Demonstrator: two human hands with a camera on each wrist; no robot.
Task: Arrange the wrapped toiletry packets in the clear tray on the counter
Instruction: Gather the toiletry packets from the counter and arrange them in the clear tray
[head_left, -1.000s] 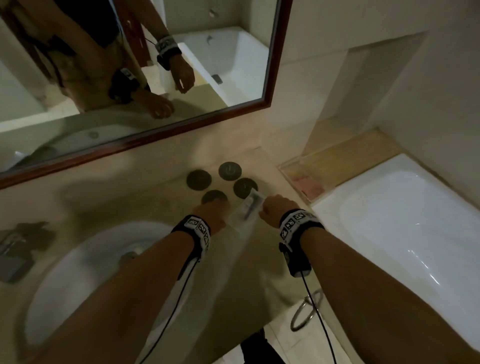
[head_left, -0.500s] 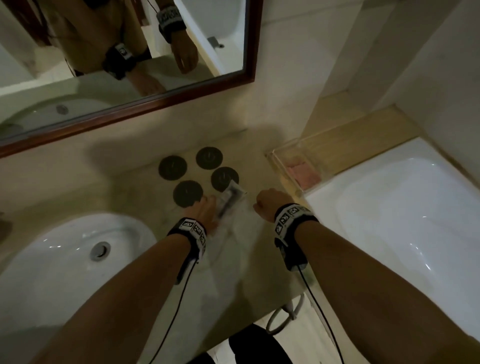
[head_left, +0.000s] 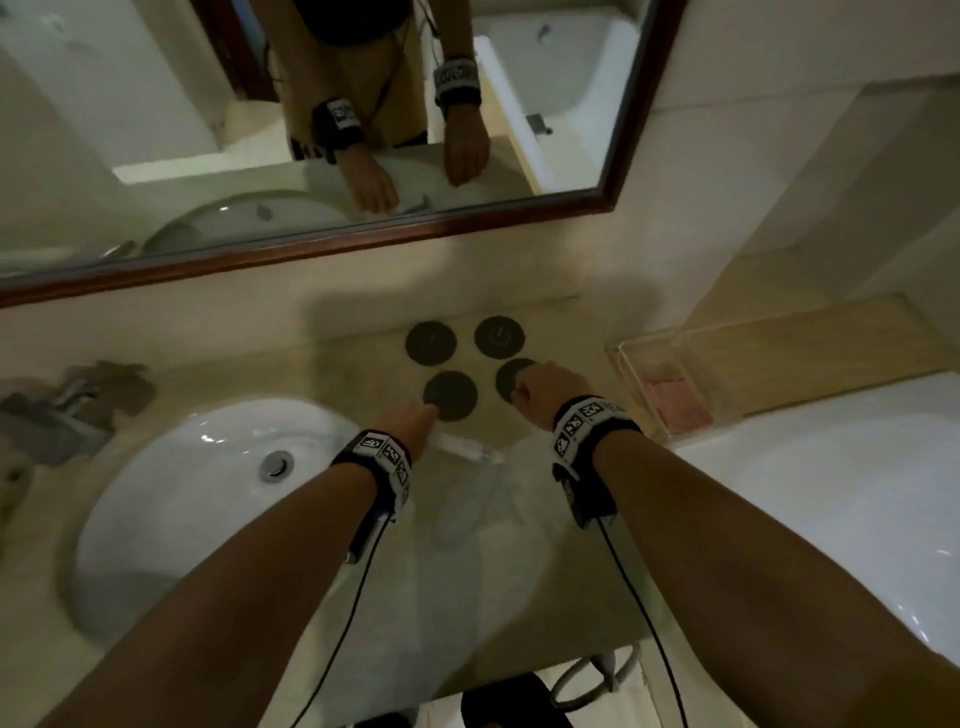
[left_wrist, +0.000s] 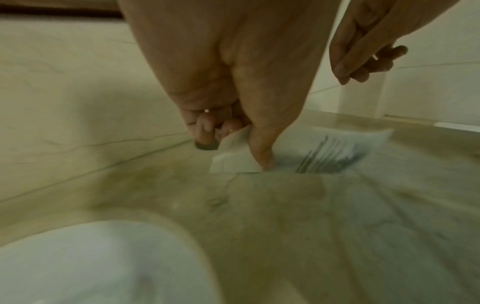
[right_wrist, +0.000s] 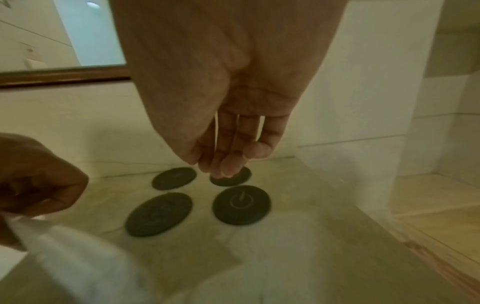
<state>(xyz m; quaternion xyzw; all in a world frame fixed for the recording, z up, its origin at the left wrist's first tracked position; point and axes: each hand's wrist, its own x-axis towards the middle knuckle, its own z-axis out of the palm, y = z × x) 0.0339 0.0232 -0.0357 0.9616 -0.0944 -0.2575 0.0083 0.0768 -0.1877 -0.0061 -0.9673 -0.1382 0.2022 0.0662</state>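
Observation:
My left hand (head_left: 422, 418) (left_wrist: 250, 150) pinches one end of a clear wrapped packet (head_left: 467, 451) (left_wrist: 327, 152) between thumb and fingers, low over the beige counter; a dark comb shows through the wrapper. My right hand (head_left: 525, 388) (right_wrist: 224, 164) hangs empty with relaxed fingers above the dark round coasters (right_wrist: 241, 204), apart from the packet. The clear tray (head_left: 647, 343) stands at the counter's right end, beyond my right hand, and a pink packet (head_left: 675, 404) lies in it. In the right wrist view the packet (right_wrist: 67, 248) is a white blur at lower left.
A white sink basin (head_left: 208, 493) sits left of my hands, with a tap (head_left: 67, 410) further left. A wood-framed mirror (head_left: 363, 239) runs along the wall behind. The white bathtub (head_left: 831, 493) lies to the right, past the tray.
My right hand has let go of the packet and moved up and right over the coasters. My left hand now holds the packet alone, lower and nearer the sink.

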